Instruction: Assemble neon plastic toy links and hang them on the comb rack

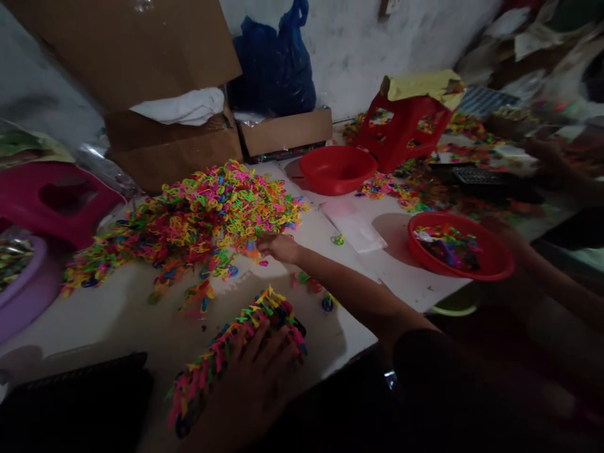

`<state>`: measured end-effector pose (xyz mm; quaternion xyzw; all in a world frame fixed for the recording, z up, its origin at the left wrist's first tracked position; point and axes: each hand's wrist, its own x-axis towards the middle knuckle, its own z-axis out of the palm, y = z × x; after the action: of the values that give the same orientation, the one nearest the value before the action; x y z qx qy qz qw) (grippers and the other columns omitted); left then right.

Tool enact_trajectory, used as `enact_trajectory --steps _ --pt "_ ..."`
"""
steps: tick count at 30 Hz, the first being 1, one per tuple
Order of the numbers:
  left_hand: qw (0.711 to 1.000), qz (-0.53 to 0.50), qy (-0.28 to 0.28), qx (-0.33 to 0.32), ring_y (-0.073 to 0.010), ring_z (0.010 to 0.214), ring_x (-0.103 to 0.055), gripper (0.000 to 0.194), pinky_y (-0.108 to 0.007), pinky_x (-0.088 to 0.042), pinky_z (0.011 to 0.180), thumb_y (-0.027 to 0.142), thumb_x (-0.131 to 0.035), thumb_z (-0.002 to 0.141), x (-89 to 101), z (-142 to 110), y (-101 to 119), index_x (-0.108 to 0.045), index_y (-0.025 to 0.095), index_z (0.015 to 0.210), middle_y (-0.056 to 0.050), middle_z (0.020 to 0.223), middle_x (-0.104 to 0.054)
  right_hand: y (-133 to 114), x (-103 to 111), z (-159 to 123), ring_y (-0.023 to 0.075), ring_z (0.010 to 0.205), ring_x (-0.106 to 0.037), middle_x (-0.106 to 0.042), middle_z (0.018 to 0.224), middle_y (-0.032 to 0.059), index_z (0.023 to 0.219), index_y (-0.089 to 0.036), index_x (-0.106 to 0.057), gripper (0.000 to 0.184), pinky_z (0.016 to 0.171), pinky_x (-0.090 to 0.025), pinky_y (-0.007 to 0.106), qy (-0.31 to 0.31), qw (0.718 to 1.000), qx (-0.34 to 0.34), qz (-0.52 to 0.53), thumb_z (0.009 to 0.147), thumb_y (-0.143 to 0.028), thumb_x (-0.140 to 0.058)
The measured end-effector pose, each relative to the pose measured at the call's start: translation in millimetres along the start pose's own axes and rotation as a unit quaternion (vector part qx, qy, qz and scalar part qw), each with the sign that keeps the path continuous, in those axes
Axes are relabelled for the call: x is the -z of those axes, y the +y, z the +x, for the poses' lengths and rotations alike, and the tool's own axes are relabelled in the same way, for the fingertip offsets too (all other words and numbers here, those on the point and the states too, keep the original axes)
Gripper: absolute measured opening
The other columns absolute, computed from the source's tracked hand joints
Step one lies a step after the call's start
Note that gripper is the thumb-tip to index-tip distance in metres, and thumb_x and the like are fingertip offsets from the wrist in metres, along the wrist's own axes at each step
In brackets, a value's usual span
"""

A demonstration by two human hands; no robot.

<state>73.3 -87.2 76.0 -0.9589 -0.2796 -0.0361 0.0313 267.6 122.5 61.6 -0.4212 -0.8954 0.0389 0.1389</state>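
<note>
My left hand [262, 358] lies with fingers spread over a dark rack [298, 325] stuck full of small coloured plastic pieces [221, 352]. Pink, yellow and green pieces stand up along its length, and my palm hides part of it. Stretched across the table, my right hand [282, 248] is at the near right edge of a big heap of loose plastic pieces [226, 201]. Its fingers are closed around small pieces, with an orange one [252, 248] showing at the tips; blur hides their exact shape. A few stray pieces [330, 302] lie beside the rack.
Behind the heap stand cardboard boxes [174, 148] and a blue bag [274, 66]. A red basin [337, 170] sits near a red stool [406, 126]. At right, another person's hand is by a second red basin [495, 264]. A purple tub [38, 296] and black rack [75, 402] are left.
</note>
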Motion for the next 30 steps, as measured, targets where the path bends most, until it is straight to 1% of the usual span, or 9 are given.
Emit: enact_trajectory --steps 2,4,7,10,16,18,22,26,30 --pt "1.0 -0.006 0.005 0.005 -0.0282 0.131 -0.019 0.063 -0.049 -0.008 0.105 0.041 -0.044 0.082 0.9 0 0 -0.02 0.031 0.139 0.005 0.145 -0.024 -4 5 -29 0.0085 0.074 -0.053 -0.061 0.083 0.0012 0.093 -0.012 -0.06 0.021 0.066 -0.04 0.018 0.052 0.996 -0.048 0.062 0.087 -0.019 -0.041" --pt "1.0 -0.012 0.008 0.008 -0.0277 0.13 -0.021 0.063 -0.048 -0.01 0.105 0.042 -0.045 0.082 1.2 1 1 -0.021 0.03 0.139 0.003 0.145 -0.027 -18 3 -70 0.0083 0.065 -0.051 -0.059 0.077 0.0009 0.098 -0.01 -0.058 0.027 0.06 -0.039 0.018 0.131 0.961 -0.129 0.206 0.088 -0.025 -0.039" --pt "1.0 -0.011 0.017 0.001 -0.0285 0.13 -0.022 0.065 -0.049 -0.009 0.106 0.045 -0.046 0.081 0.7 1 1 -0.023 0.028 0.138 0.0 0.144 -0.029 -51 -13 -136 0.0082 0.058 -0.046 -0.055 0.067 -0.0023 0.086 -0.012 -0.061 0.028 0.054 -0.037 0.019 0.229 0.815 -0.259 0.464 0.077 -0.038 -0.056" --pt "0.999 0.005 0.036 -0.008 -0.0309 0.131 -0.02 0.066 -0.052 -0.007 0.105 0.048 -0.046 0.08 1.5 4 2 -0.023 0.027 0.139 -0.002 0.143 -0.031 -85 -33 -177 0.0085 0.056 -0.044 -0.053 0.062 -0.0034 0.073 -0.014 -0.061 0.031 0.053 -0.036 0.02 0.275 0.715 -0.333 0.55 0.062 -0.041 -0.07" --pt "0.999 0.02 0.023 -0.018 -0.0292 0.132 -0.018 0.06 -0.051 -0.006 0.106 0.047 -0.039 0.085 6.0 18 5 -0.026 0.023 0.138 -0.003 0.142 -0.033 -112 -34 -186 0.011 0.058 -0.047 -0.054 0.061 -0.0028 0.066 -0.018 -0.058 0.025 0.057 -0.04 0.023 0.354 0.647 -0.354 0.575 0.06 -0.039 -0.07" --pt "1.0 0.021 0.02 -0.012 -0.0273 0.132 -0.02 0.054 -0.05 -0.008 0.106 0.043 -0.037 0.087 5.8 21 4 -0.029 0.024 0.136 -0.001 0.141 -0.035 -113 -29 -186 0.0114 0.059 -0.047 -0.054 0.062 -0.0026 0.065 -0.018 -0.058 0.024 0.059 -0.041 0.023 0.363 0.653 -0.337 0.573 0.061 -0.038 -0.07" --pt "1.0 0.012 0.014 -0.005 -0.028 0.132 -0.02 0.051 -0.052 -0.013 0.104 0.041 -0.037 0.087 1.8 21 2 -0.03 0.027 0.136 -0.002 0.141 -0.034 -108 -30 -188 0.0123 0.062 -0.048 -0.055 0.065 -0.0008 0.06 -0.017 -0.057 0.024 0.061 -0.042 0.024 0.368 0.715 -0.304 0.511 0.064 -0.037 -0.068" --pt "1.0 -0.007 0.013 0.005 -0.0272 0.133 -0.019 0.05 -0.052 -0.014 0.105 0.037 -0.038 0.087 -2.9 20 2 -0.03 0.027 0.136 -0.002 0.143 -0.031 -100 -39 -189 0.0123 0.058 -0.051 -0.057 0.061 -0.0005 0.064 -0.017 -0.059 0.017 0.056 -0.042 0.022 0.259 0.81 -0.247 0.466 0.068 -0.032 -0.064" --pt "0.999 -0.036 0.022 0.012 -0.0257 0.133 -0.019 0.05 -0.051 -0.012 0.107 0.036 -0.039 0.087 -4.8 19 4 -0.03 0.026 0.136 -0.002 0.143 -0.032 -95 -41 -188 0.0118 0.059 -0.055 -0.058 0.062 0.0001 0.065 -0.016 -0.058 0.009 0.056 -0.043 0.02 0.183 0.867 -0.184 0.426 0.072 -0.018 -0.055"
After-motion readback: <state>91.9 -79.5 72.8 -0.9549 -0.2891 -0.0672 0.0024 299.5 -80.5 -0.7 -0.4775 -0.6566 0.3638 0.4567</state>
